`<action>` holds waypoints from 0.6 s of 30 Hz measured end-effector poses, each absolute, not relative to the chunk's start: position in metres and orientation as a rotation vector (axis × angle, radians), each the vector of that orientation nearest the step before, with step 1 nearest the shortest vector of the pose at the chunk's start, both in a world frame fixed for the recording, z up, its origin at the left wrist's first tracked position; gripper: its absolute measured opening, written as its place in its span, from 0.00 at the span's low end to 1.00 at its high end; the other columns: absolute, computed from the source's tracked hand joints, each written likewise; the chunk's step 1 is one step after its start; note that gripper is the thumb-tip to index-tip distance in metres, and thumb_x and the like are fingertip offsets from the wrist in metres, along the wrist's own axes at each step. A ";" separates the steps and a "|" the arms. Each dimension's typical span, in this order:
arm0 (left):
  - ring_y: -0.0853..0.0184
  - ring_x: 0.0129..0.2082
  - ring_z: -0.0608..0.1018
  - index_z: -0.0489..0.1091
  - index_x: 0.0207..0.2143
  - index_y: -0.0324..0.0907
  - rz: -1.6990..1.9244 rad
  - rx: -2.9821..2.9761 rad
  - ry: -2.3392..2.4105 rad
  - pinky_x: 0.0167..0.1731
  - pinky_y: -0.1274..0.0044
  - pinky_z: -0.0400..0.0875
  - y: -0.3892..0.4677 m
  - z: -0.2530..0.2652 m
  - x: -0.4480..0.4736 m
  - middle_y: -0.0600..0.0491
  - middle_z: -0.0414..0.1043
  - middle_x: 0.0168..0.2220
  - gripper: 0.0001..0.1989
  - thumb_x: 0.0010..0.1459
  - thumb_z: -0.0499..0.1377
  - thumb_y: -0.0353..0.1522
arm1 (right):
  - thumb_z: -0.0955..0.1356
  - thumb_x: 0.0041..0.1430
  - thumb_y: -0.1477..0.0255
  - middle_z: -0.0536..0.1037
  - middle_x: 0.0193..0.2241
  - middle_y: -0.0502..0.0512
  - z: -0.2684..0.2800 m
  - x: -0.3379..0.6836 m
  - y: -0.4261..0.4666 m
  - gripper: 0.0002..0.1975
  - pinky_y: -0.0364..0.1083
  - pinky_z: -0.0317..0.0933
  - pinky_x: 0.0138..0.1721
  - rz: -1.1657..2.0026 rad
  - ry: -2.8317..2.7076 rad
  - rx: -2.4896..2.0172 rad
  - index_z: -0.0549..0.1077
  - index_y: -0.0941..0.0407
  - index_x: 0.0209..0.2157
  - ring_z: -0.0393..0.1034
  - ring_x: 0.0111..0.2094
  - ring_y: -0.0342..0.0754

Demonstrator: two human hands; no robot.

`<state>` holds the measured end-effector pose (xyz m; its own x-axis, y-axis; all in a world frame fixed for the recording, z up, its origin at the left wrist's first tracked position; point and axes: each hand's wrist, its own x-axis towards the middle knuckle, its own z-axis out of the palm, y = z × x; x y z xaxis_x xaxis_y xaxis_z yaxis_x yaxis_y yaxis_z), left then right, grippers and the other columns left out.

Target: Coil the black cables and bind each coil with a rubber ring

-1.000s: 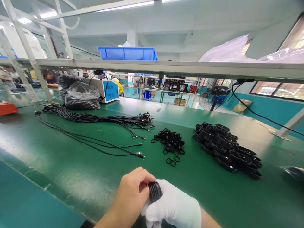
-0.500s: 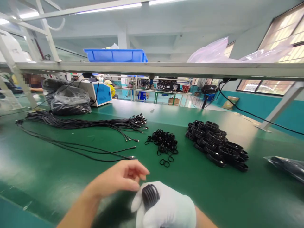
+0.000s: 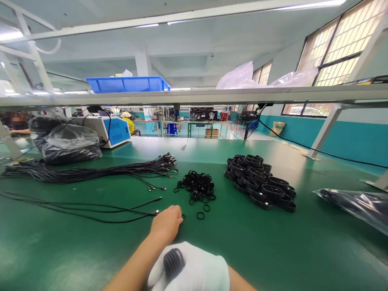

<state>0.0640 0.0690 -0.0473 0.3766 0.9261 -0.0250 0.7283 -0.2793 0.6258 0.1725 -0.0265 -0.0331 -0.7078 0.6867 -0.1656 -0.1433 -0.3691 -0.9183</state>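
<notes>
My left hand [image 3: 168, 222], bare, is closed over the table just left of the pile of black rings [image 3: 198, 185]. A bit of a small black ring shows at its fingertips; the rest is hidden. Two loose rings lie to its right, the nearer one [image 3: 200, 216] flat on the table. My right hand [image 3: 194, 268], in a white glove, is shut on a tightly wound black cable coil [image 3: 173, 264], whose loops show between thumb and fingers. Beside my left hand, several single cables [image 3: 121, 209] lie with their plugs toward it. Behind them is a thick bundle of black cables [image 3: 91, 173].
Stacked coiled cables [image 3: 260, 180] stand right of the rings. A clear bag of dark items [image 3: 354, 206] lies at the far right. Plastic bags [image 3: 71, 141] and a blue-and-white machine [image 3: 113, 131] stand at the back left. A shelf [image 3: 194, 96] with a blue bin [image 3: 129, 84] crosses above.
My left hand has moved forward from beside the gloved hand and closed on one of the loose rings. The right hand still holds the coil. The view has shifted slightly to the right.
</notes>
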 end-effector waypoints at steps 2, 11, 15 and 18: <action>0.68 0.27 0.67 0.59 0.24 0.43 0.481 2.022 1.407 0.31 0.77 0.60 0.059 -0.037 0.042 0.57 0.60 0.24 0.07 0.55 0.50 0.32 | 0.72 0.40 0.76 0.71 0.19 0.46 -0.029 0.168 -0.021 0.17 0.39 0.59 0.19 1.969 -1.200 -0.853 0.66 0.60 0.34 0.66 0.18 0.40; 0.74 0.22 0.61 0.59 0.26 0.41 0.781 1.041 0.916 0.24 0.80 0.56 -0.007 -0.041 0.021 0.58 0.60 0.24 0.12 0.53 0.57 0.38 | 0.64 0.40 0.75 0.64 0.21 0.44 -0.036 0.154 -0.015 0.11 0.39 0.51 0.17 1.208 -1.038 -1.313 0.63 0.56 0.30 0.56 0.18 0.37; 0.73 0.24 0.62 0.60 0.26 0.41 0.840 1.080 0.883 0.25 0.80 0.57 -0.017 -0.040 0.028 0.57 0.61 0.25 0.11 0.55 0.55 0.38 | 0.63 0.42 0.76 0.59 0.18 0.43 -0.045 0.155 -0.014 0.05 0.40 0.51 0.21 1.005 -1.135 -1.391 0.62 0.56 0.26 0.53 0.20 0.38; 0.73 0.23 0.62 0.60 0.26 0.41 0.881 1.182 0.811 0.25 0.80 0.57 -0.023 -0.029 0.025 0.57 0.61 0.24 0.11 0.55 0.54 0.38 | 0.63 0.43 0.75 0.59 0.19 0.44 -0.045 0.157 -0.014 0.05 0.40 0.51 0.22 0.979 -1.158 -1.407 0.61 0.55 0.26 0.52 0.21 0.39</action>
